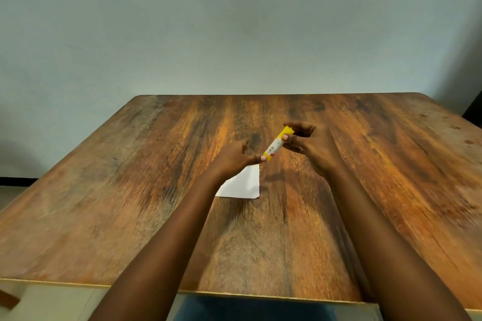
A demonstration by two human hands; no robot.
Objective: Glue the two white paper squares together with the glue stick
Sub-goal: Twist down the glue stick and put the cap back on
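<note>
A yellow glue stick [276,145] with a white label is held tilted above the table, its cap end up and to the right. My right hand [307,146] pinches its upper, capped end. My left hand [236,157] touches its lower end with the thumb tip, the other fingers loosely curled. Below my left hand lies white paper [242,185] on the wooden table [130,190]; my left wrist hides part of it. I cannot tell whether it is one sheet or two stacked.
The table's near edge [234,293] runs across the bottom of the view. A pale wall [234,21] stands behind the far edge. A dark object [473,109] shows at the far right past the table corner.
</note>
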